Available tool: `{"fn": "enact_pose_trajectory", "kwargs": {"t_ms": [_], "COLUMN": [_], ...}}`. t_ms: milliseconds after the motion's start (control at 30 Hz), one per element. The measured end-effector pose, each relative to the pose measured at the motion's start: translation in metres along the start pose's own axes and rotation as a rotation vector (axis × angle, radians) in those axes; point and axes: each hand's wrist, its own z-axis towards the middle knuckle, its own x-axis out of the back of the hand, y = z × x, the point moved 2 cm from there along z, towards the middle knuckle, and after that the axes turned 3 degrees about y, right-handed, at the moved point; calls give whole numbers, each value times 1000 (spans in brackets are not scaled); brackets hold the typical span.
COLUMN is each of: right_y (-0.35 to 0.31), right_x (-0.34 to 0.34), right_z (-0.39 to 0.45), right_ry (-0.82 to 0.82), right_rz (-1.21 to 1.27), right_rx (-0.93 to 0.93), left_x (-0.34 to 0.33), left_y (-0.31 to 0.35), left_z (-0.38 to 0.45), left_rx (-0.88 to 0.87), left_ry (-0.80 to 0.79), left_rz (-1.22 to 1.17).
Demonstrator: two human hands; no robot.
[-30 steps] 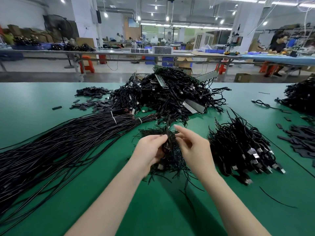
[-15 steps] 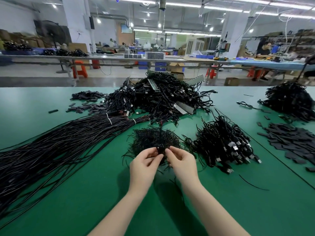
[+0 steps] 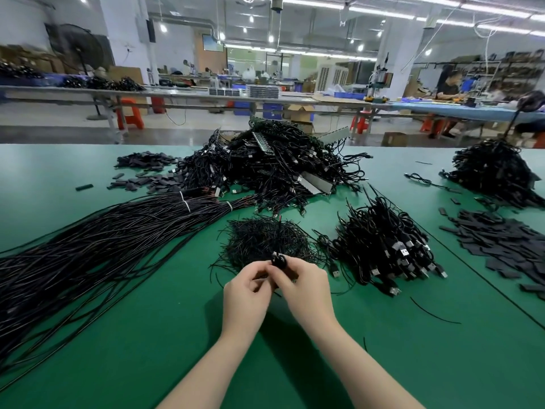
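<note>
A small coiled black cable [image 3: 278, 260] sits between my fingertips, just in front of a heap of thin black twist ties [image 3: 265, 239]. My left hand [image 3: 246, 293] pinches the coil from the left with curled fingers. My right hand [image 3: 303, 286] pinches it from the right, thumb and forefinger on the coil. Both hands hover low over the green table [image 3: 177, 335], near its middle.
A long bundle of black wires [image 3: 97, 240] fans out to the left. Behind lies a big tangle of cables [image 3: 274, 166]; a pile of bundled USB cables [image 3: 386, 246] sits right. Flat black pieces [image 3: 507, 243] and another cable heap [image 3: 495, 172] lie far right.
Both hands have come down and nearer to me, from above the twist-tie heap to its front edge. The dangling cable is now wound into a tight small coil between the fingers.
</note>
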Motion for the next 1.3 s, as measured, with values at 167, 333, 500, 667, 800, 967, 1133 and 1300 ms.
{"fn": "enact_pose_trajectory", "kwargs": {"t_ms": [167, 333, 500, 667, 800, 967, 1133, 1300], "right_y": [0, -6, -26, -5, 56, 91, 65, 0], "right_x": [1, 12, 98, 206, 213, 187, 193, 113], "right_z": [-2, 8, 61, 123, 139, 141, 127, 57], "right_ry": [62, -80, 239, 580, 377, 9, 355, 479], "right_rz": [17, 25, 142, -62, -315, -495, -541, 44], "right_rx": [51, 19, 12, -109, -297, -437, -115, 141], "left_x": [0, 1, 0, 4, 2, 2, 8, 42], "left_y": [1, 2, 6, 1, 0, -4, 1, -12], "left_z": [1, 1, 0, -2, -4, -1, 8, 75], "left_rx": [-14, -87, -134, -115, -100, -74, -39, 141], "left_ry": [14, -5, 3, 168, 153, 149, 197, 227], "left_rz": [-62, -95, -17, 0, 16, 33, -7, 282]}}
